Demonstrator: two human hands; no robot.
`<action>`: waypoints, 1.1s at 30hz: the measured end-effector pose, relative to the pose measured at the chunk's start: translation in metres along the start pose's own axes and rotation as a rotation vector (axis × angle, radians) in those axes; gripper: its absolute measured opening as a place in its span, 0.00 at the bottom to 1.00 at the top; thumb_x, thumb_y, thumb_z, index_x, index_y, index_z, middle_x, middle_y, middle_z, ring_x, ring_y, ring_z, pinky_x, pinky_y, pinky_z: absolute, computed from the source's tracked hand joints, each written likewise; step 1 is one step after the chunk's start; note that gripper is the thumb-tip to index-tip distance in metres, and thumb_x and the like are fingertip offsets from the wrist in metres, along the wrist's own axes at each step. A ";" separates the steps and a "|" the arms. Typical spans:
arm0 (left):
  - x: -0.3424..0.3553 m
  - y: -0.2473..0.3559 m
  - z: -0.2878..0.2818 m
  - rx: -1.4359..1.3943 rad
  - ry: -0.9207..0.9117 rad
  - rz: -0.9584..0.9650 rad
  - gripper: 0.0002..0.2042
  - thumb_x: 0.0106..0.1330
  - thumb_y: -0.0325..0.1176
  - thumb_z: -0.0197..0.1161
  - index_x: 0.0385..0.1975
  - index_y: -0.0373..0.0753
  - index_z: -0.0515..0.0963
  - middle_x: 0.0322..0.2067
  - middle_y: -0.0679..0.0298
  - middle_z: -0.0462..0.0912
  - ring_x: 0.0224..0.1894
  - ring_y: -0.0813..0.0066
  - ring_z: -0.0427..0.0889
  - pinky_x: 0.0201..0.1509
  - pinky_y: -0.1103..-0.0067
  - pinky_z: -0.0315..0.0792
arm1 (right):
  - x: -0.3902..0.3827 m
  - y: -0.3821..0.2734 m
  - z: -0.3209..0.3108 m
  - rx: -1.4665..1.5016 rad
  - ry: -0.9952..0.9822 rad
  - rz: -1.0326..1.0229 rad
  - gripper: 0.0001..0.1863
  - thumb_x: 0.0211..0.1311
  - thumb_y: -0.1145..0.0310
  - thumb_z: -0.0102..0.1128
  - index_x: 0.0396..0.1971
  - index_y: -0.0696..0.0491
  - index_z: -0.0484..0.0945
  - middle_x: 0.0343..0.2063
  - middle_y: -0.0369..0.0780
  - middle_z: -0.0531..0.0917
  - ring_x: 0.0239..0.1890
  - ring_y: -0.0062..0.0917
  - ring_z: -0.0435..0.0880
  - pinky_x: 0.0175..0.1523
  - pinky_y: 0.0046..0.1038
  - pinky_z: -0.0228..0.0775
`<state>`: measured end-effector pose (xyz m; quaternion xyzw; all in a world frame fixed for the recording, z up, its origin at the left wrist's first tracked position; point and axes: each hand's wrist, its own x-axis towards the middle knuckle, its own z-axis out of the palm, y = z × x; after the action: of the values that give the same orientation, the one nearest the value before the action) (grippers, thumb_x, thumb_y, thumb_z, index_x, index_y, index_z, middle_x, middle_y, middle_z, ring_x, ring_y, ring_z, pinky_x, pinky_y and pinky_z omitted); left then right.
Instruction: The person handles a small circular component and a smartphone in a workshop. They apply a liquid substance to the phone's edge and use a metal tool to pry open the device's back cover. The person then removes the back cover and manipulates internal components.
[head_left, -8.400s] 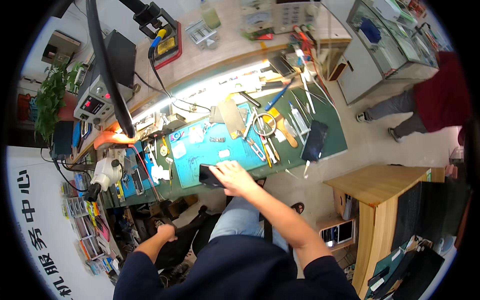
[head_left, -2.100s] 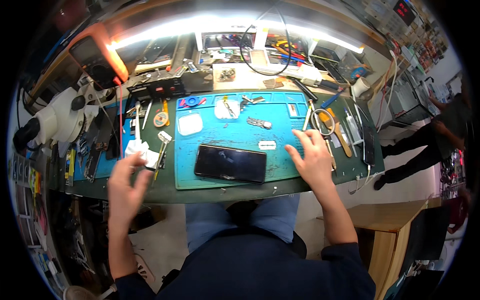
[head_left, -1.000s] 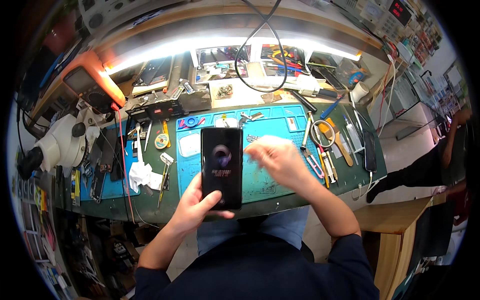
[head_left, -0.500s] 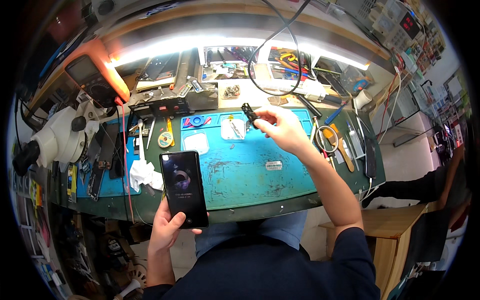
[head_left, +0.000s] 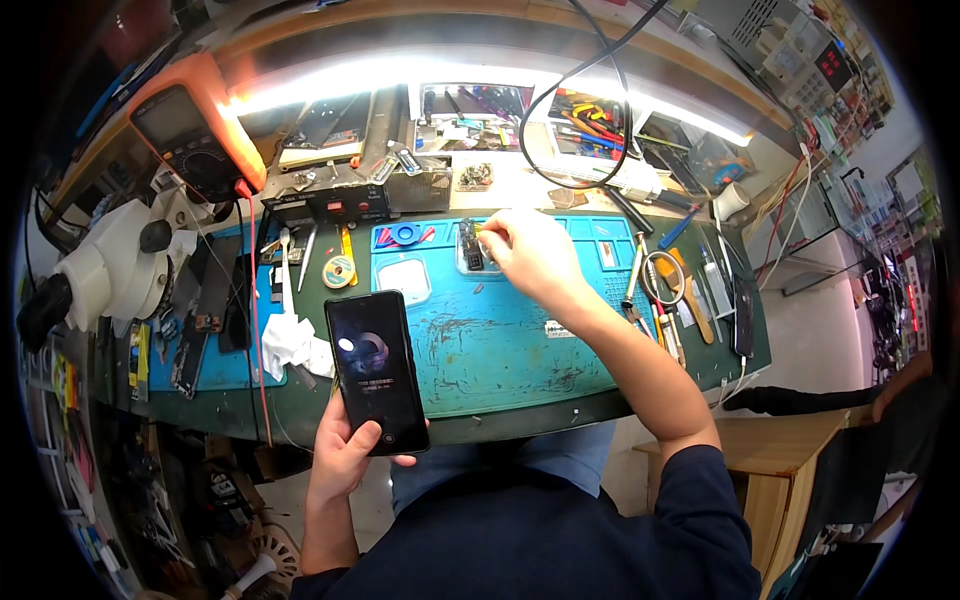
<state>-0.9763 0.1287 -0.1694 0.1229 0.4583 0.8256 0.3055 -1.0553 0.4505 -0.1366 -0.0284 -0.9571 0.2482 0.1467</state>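
A black smartphone [head_left: 375,375], its dark screen lit with a round picture and small text, rests upright in my left hand [head_left: 335,460]. My left thumb lies over its lower left edge, and the fingers wrap behind. At the back of the blue work mat [head_left: 500,350], my right hand [head_left: 530,255] is pinched at a small black part [head_left: 472,250]. That part sits in or just over a small clear plastic box [head_left: 480,272]; the fingers hide some of both. A second clear box [head_left: 405,290] stands to its left on the mat.
An orange multimeter [head_left: 190,130] stands back left, near a black instrument [head_left: 330,205]. Crumpled tissue [head_left: 290,342] and a solder reel [head_left: 339,271] lie left of the mat. Right of it are hand tools, a brush [head_left: 697,300] and another phone [head_left: 742,325]. A black cable [head_left: 625,100] loops overhead.
My right hand has moved left with the black part, from beside the clear box to right at it. The left hand still holds the phone. The view has shifted slightly.
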 end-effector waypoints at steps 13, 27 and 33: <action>-0.003 -0.008 -0.009 -0.103 0.021 0.116 0.28 0.72 0.34 0.61 0.65 0.29 0.57 0.53 0.40 0.77 0.49 0.41 0.84 0.33 0.63 0.90 | -0.018 -0.006 -0.012 -0.116 -0.140 0.114 0.10 0.63 0.62 0.63 0.37 0.53 0.82 0.33 0.42 0.86 0.38 0.39 0.85 0.45 0.38 0.76; -0.003 -0.009 -0.010 -0.140 0.009 0.139 0.28 0.72 0.34 0.60 0.65 0.29 0.56 0.52 0.39 0.77 0.49 0.41 0.84 0.34 0.63 0.90 | -0.023 -0.010 -0.028 0.056 -0.005 0.076 0.10 0.61 0.64 0.68 0.37 0.53 0.85 0.29 0.41 0.87 0.30 0.32 0.85 0.39 0.32 0.76; -0.010 -0.015 -0.009 -0.159 0.073 0.207 0.28 0.72 0.35 0.61 0.65 0.30 0.56 0.53 0.39 0.76 0.49 0.41 0.84 0.34 0.63 0.89 | -0.024 -0.049 0.007 0.259 -0.097 -0.180 0.09 0.62 0.66 0.68 0.39 0.54 0.85 0.27 0.43 0.87 0.28 0.31 0.86 0.36 0.30 0.77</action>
<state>-0.9676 0.1222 -0.1862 0.1148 0.3870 0.8904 0.2105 -1.0338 0.4018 -0.1252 0.0885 -0.9218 0.3563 0.1245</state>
